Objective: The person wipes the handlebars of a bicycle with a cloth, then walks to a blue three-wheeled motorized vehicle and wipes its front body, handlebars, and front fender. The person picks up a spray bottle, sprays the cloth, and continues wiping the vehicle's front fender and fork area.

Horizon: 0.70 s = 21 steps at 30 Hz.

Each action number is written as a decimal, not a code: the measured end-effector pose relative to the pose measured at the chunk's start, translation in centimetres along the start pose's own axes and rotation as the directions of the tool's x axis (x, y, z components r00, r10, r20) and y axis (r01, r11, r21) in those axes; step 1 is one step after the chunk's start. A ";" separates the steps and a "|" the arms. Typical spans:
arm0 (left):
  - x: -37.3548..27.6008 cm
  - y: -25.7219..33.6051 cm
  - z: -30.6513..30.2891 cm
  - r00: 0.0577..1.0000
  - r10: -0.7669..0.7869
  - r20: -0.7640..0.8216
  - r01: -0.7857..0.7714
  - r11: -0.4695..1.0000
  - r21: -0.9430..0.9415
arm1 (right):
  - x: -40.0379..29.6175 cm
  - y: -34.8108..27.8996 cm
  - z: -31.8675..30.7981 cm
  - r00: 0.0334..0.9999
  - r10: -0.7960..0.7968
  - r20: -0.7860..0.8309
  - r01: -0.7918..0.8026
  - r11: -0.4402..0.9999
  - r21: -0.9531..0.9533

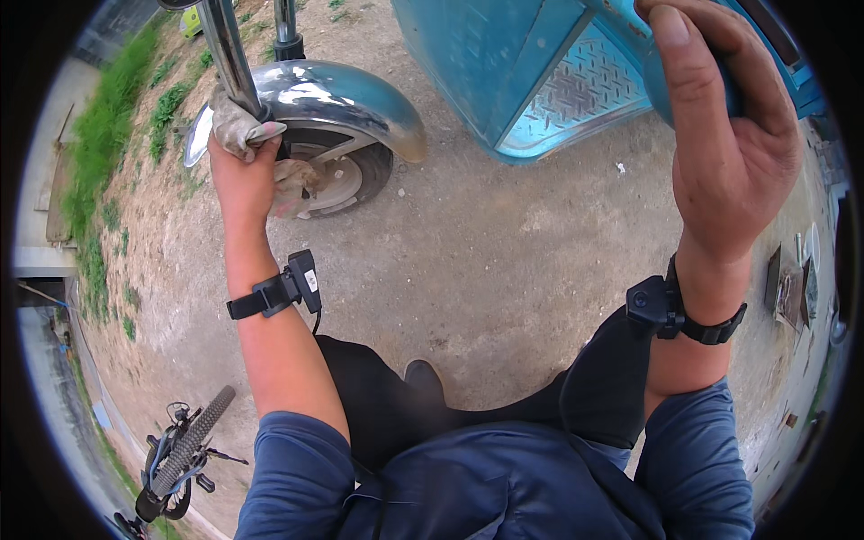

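A crumpled, dirty cloth rag (pixel 236 128) is in my left hand (pixel 244 177), pressed around the lower part of a chrome fork tube (pixel 233 64). Part of the same or another soiled cloth (pixel 295 183) hangs below the hand, in front of the wheel (pixel 344 177). A shiny chrome mudguard (pixel 331 88) arches over that wheel. At the upper right, my right hand (pixel 732 128) curls its thumb and fingers around a rounded blue part (pixel 658 77) of the blue metal vehicle body (pixel 472 61). The fingertips reach the top edge of the picture.
A diamond-plate footboard (pixel 580 88) lies inside the blue body. A bicycle (pixel 182 452) is at the lower left. Grass (pixel 108 135) borders the concrete ground (pixel 486 270) on the left. An open box (pixel 786 287) with contents sits at the right. Black devices are strapped to both wrists.
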<state>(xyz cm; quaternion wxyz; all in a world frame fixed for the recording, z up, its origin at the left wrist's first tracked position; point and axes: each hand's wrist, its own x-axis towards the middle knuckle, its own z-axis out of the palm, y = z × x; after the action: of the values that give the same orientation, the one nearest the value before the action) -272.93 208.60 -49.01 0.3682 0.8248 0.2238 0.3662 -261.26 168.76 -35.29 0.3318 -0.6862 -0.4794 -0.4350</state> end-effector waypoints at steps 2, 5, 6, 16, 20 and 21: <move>-0.1 0.6 0.1 1.000 -0.014 -0.001 0.014 1.000 0.006 | -0.3 0.2 -0.3 0.999 0.037 0.010 -0.037 0.999 0.024; -0.3 0.7 -0.2 0.999 -0.032 0.005 0.032 0.999 -0.019 | -0.6 0.4 -0.4 0.997 0.077 0.017 -0.078 0.996 0.051; -0.2 0.7 -0.3 0.999 -0.036 0.008 0.037 0.999 -0.037 | -0.7 0.5 -0.4 0.996 0.086 0.021 -0.087 0.994 0.060; -0.5 1.7 -0.3 0.999 -0.025 -0.029 0.028 0.992 0.123 | -1.0 1.0 -0.7 0.988 0.149 0.029 -0.151 0.984 0.090; -0.3 1.0 -0.3 0.999 -0.010 -0.034 0.014 0.992 0.122 | -0.9 1.0 -0.7 0.986 0.162 0.036 -0.165 0.981 0.098; -0.3 0.7 -0.3 0.999 -0.007 -0.036 0.012 0.992 0.126 | -1.0 1.0 -0.7 0.986 0.164 0.038 -0.167 0.981 0.098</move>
<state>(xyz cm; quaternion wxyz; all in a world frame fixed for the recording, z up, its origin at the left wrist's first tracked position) -273.27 208.12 -48.41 0.3133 0.8386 0.2569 0.3641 -260.67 167.44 -35.93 0.3940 -0.7124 -0.4469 -0.3709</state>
